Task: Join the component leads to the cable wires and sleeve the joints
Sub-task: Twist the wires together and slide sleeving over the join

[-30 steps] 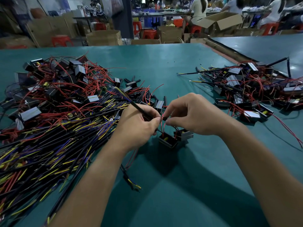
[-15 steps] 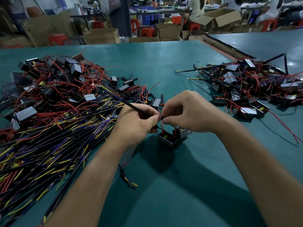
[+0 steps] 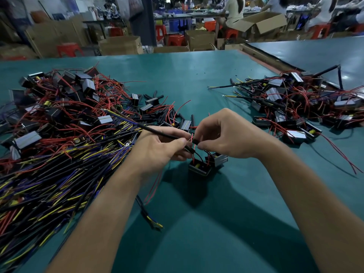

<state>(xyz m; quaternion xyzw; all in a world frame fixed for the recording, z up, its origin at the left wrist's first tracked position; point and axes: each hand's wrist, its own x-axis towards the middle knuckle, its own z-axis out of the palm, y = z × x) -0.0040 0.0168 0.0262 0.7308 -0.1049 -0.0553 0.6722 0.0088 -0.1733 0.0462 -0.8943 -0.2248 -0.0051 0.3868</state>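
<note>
A teal worktop (image 3: pixel 197 79) carries two heaps. The bigger heap (image 3: pixel 59 134), on the left, is a tangle of long black cables with yellow and blue wire ends, mixed with small black box components trailing thin red leads; there are too many to count. The smaller heap (image 3: pixel 295 107), far right, holds the same boxes, red leads and a few black cables.

Two hands meet near the middle of the worktop, between the heaps. The left hand (image 3: pixel 157 148) has its fingers curled round one cable (image 3: pixel 149 129), with thumb and forefinger pinching it near its end. The cable is thin, black and straight. Its long axis runs diagonally from the left hand up and away to the left, over the edge of the big heap, and its free far end shows bared yellow and blue wires. The right hand (image 3: pixel 222 134) has its fingers bent, with thumb and forefinger pinching a short black sleeve (image 3: pixel 195 142) right at the cable's near end. The two hands' fingertips almost touch.

Just beneath the hands, two components sit side by side on the worktop. The nearer one (image 3: pixel 199 168) is an open black box with a yellow part inside. The other (image 3: pixel 218 159) shows a grey ribbed side. Thin red and black leads rise from the nearer box to the fingertips. How far the joint is made cannot be told.
</note>
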